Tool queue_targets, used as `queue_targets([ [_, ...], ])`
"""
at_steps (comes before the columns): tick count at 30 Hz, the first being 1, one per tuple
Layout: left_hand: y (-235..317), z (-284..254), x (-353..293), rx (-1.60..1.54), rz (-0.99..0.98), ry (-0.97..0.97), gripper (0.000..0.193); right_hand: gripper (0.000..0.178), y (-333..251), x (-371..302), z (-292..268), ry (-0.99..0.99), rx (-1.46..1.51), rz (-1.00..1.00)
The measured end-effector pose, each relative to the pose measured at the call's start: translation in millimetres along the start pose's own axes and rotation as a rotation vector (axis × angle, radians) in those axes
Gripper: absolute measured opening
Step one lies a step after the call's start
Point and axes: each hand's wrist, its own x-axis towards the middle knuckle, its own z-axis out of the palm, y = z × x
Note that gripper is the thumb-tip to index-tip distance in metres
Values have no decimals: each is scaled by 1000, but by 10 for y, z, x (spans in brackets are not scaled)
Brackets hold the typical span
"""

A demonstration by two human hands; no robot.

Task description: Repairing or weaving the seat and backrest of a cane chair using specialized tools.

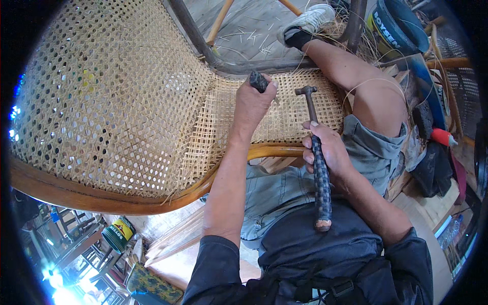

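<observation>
My left hand [251, 105] is closed around a dark-handled tool [258, 81] over the woven cane seat [290, 122]. The rough black end of its handle sticks out above the fist, and a small pointed bit shows below; most of the tool is hidden, so its exact kind cannot be made out. In my right hand [331, 148] is a hammer [322, 188], gripped partway along its black-wrapped handle. Its small metal head lies above the seat's right part, apart from the left fist. A curved wooden frame [269, 151] edges the seat on my side.
At left rises a large woven cane panel [112, 101] joined to the seat. My bare leg [361, 86] lies along the seat's right end. A dark bucket [399, 28] with loose cane strands stands at far right. Another bucket [118, 234] sits at lower left. Cane scraps litter the floor.
</observation>
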Motion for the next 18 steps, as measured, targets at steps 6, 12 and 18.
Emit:
queue_targets([
  [6,-17,24,45,105,136,14,14,34,35,72,8,-78,-68,83],
  [12,79,60,92,-210,-78,16,14,37,-72,102,-158,24,-35,3],
  [18,-77,133,164,-41,-30,34,15,38,-62,139,-122,48,25,-4],
])
